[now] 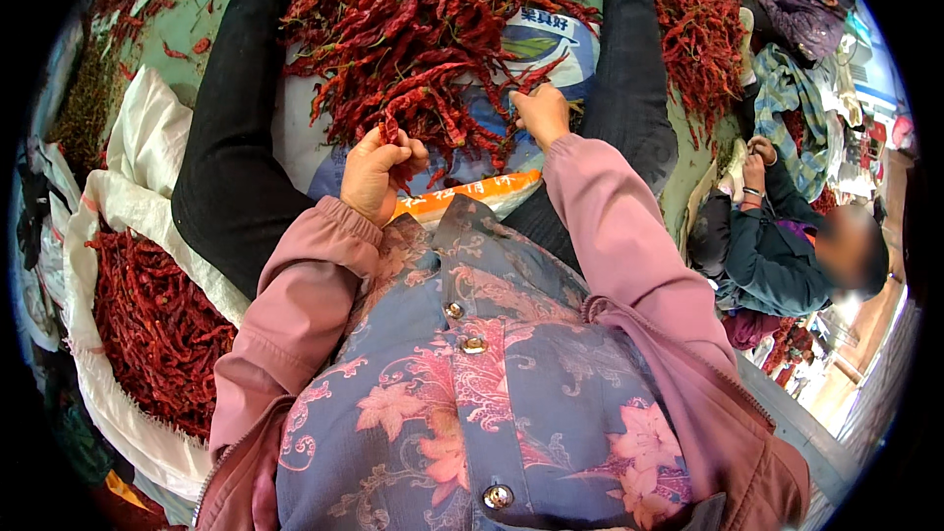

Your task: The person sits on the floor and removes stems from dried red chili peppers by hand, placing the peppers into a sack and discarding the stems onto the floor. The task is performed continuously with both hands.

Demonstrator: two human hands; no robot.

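Note:
A heap of dried red chili peppers [428, 22] lies between my outstretched legs on a printed plastic sack [302, 125]. My left hand [380, 166] is at the near edge of the heap, its fingers closed on dried red chilies. To its right, my right hand [542, 112] pinches the stem end of a red chili [542, 74] at the heap's right edge. An orange and white printed strip of sacking [472, 195] lies between the hands and my body.
An open white woven sack [81, 287] full of dried chilies [158, 324] stands at my left. More chilies [700, 37] lie in a pile beyond my right leg. A person in dark clothes [782, 265] sits at the right; another in purple [800, 15] is farther off.

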